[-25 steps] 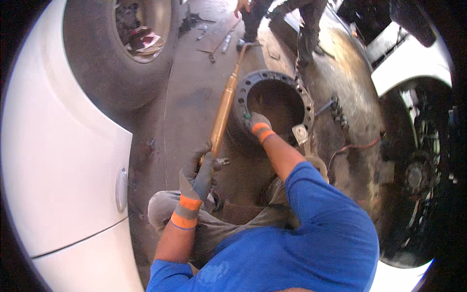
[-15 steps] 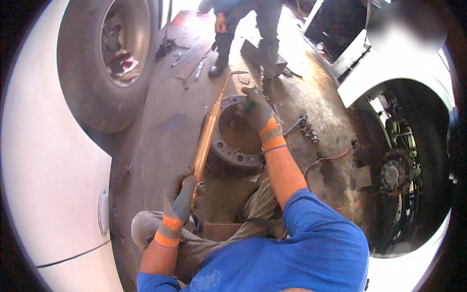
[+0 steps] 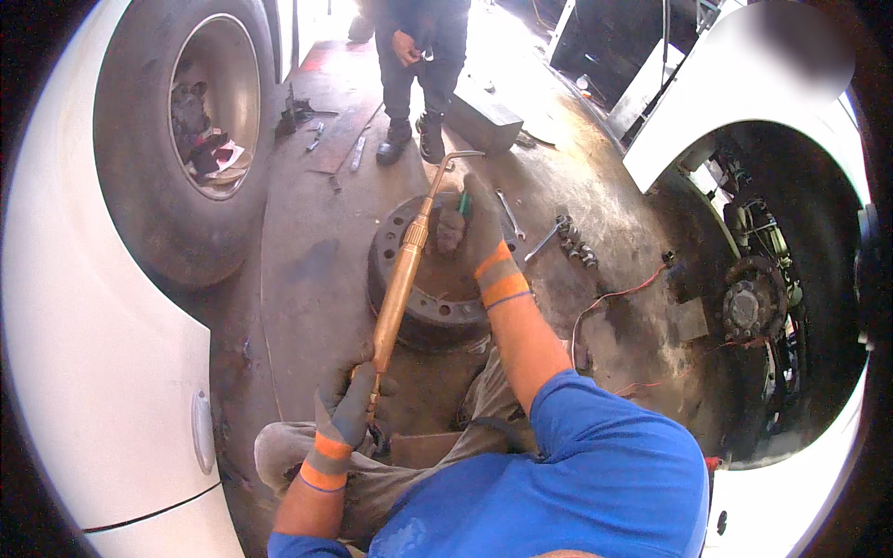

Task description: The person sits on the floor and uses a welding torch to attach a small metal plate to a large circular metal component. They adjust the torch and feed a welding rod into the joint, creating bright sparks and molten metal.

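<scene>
My gloved left hand (image 3: 350, 400) is closed round the lower end of a brass-coloured torch (image 3: 400, 288). The torch slants up and away, and its thin bent tip sits just beyond my right hand. My gloved right hand (image 3: 479, 223) is closed near that tip, apart from the torch. A small green object (image 3: 463, 202) shows between its fingers; its kind is too small to make out. Below both hands a round metal drum (image 3: 423, 304) with holes round its flange lies on the floor in front of my knees.
Two wrenches (image 3: 510, 216) and a dark coiled part (image 3: 577, 244) lie right of the drum. A red cord (image 3: 633, 290) crosses the floor. A large tyre (image 3: 130, 167) stands left, an open wheel arch with a hub (image 3: 744, 312) right. A person (image 3: 419, 65) stands ahead beside a dark box (image 3: 488, 121).
My right hand has shifted left and a little down relative to my view. The torch stays in my left hand. The person ahead now stands with feet closer together, and the view has turned slightly.
</scene>
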Demonstrator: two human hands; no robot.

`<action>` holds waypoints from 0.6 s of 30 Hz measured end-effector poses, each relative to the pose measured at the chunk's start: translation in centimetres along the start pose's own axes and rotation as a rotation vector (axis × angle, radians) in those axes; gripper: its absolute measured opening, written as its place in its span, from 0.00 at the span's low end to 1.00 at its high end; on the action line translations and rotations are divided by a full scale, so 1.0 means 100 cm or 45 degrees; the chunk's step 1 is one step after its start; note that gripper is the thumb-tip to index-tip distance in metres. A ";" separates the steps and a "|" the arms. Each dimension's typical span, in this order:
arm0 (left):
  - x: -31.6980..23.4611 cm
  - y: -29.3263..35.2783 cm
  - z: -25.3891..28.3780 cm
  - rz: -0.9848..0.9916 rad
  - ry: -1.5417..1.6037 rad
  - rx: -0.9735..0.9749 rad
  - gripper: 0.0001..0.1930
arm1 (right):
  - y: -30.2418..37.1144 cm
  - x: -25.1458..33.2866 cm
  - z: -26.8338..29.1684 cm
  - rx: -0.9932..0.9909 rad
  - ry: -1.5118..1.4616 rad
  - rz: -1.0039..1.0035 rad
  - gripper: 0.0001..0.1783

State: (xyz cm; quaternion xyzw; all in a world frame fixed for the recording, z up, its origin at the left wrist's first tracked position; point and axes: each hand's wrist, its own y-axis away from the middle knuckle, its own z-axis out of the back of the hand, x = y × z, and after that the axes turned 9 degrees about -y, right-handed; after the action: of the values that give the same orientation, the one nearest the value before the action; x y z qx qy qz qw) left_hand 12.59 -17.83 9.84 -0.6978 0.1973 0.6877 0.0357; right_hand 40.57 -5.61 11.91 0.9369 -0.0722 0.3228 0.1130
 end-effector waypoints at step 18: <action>0.004 -0.010 0.011 0.086 -0.105 0.035 0.12 | -0.006 -0.051 0.048 -0.203 -0.232 -0.089 0.32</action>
State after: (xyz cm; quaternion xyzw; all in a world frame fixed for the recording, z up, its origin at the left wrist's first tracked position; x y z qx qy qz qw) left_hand 11.81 -16.67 9.18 -0.6613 0.2284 0.7138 0.0300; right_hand 39.49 -5.98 4.96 0.9523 -0.0747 0.2256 0.1912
